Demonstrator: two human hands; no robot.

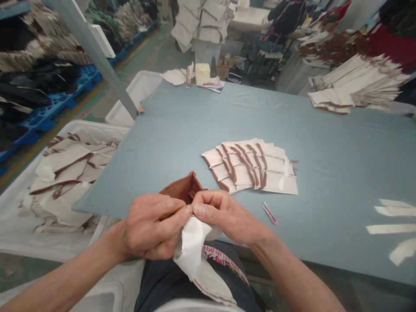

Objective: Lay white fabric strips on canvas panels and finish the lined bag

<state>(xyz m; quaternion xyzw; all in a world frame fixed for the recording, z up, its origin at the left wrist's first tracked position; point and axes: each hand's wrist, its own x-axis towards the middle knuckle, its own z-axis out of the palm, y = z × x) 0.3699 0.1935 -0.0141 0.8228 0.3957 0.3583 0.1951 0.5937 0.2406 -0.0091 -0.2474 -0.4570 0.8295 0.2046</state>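
Observation:
Both my hands meet at the near edge of the blue-topped table, pinching one piece of sewn fabric. Its brown part stands up behind my fingers, and a cream strip hangs below them over my lap. My left hand grips it from the left with closed fingers. Thumb and forefinger of my right hand press together right beside the left fingertips. What lies between the fingertips is hidden. Beyond my right hand, a fanned row of cream pieces with brown edges lies flat, with pink thread snips near it.
A white bin of cream and brown pieces stands at the left. Pale strips lie on the table's right side, and stacked pieces sit at the far right corner. A metal post rises at the far left corner. A person sits beyond.

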